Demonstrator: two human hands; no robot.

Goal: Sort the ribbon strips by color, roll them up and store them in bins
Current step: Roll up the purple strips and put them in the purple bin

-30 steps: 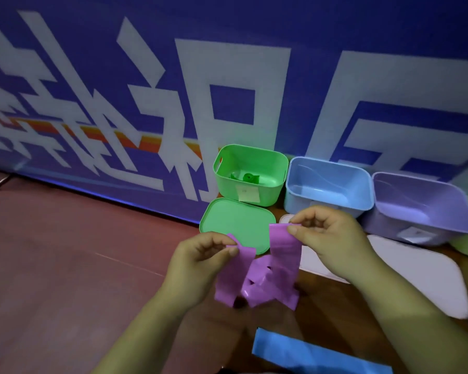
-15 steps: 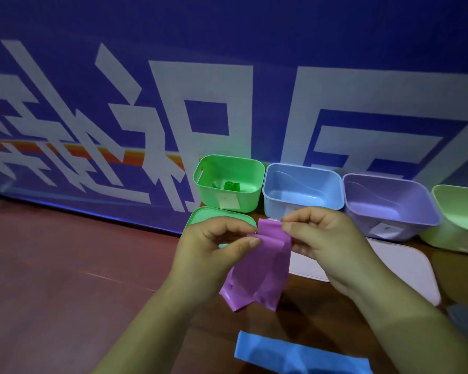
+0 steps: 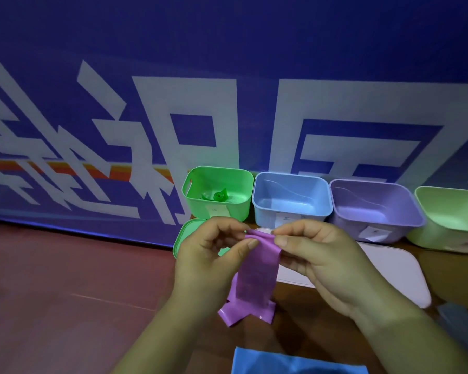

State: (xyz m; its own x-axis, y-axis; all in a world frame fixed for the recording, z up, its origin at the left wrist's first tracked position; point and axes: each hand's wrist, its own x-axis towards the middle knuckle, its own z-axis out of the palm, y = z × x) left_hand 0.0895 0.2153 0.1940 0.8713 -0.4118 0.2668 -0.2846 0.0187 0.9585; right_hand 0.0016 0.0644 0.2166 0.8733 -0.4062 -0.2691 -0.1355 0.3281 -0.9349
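Note:
A purple ribbon strip (image 3: 254,279) hangs between my hands above the table. My left hand (image 3: 211,255) pinches its top left corner and my right hand (image 3: 316,255) pinches its top right corner, where the top edge is curled over. Its lower end is folded near the table. A blue ribbon strip (image 3: 295,364) lies at the bottom edge. Behind stand a green bin (image 3: 200,203) holding a rolled green ribbon (image 3: 219,196), a blue bin (image 3: 292,211), a purple bin (image 3: 405,220) and a pale green bin (image 3: 449,238).
A green lid (image 3: 184,238) lies in front of the green bin, partly behind my left hand. A white lid (image 3: 395,273) lies on the right. A greyish strip (image 3: 459,325) shows at the right edge. A blue banner wall (image 3: 227,103) stands right behind the bins.
The loose purple bundle has been straightened into one hanging strip. My hands have come closer together at its top edge, which now curls over. The view has shifted left and nearer.

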